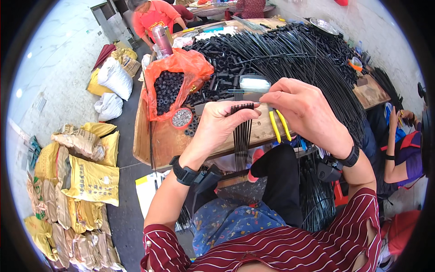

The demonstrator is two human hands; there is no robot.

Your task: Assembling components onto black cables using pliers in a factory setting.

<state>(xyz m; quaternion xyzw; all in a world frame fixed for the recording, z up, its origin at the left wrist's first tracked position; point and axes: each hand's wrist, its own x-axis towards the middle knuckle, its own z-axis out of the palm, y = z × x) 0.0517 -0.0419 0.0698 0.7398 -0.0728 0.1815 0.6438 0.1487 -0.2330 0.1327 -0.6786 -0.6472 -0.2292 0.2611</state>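
My left hand [217, 119] is closed around a flat bundle of thin black rods [242, 143]. Their upper ends lie side by side between thumb and fingers, and their lengths hang down past the table edge. Just right of these ends is my right hand [301, 109], thumb and forefinger pinched; whatever is between them is too small to make out. Yellow-handled pliers [281, 124] rest on the wooden table [165, 145] below my right hand. Beyond the hands stands a small clear box [254, 83]. A red bowl [174, 123] of tiny metal pieces sits left of my left hand.
An orange plastic bag [192, 61] holds small black parts. Long dark rods [299, 59] and black tubes [222, 56] heap across the table. Sacks [93, 179] line the left floor. A person in red [154, 20] stands beyond the table; another person's arm [393, 145] is at right.
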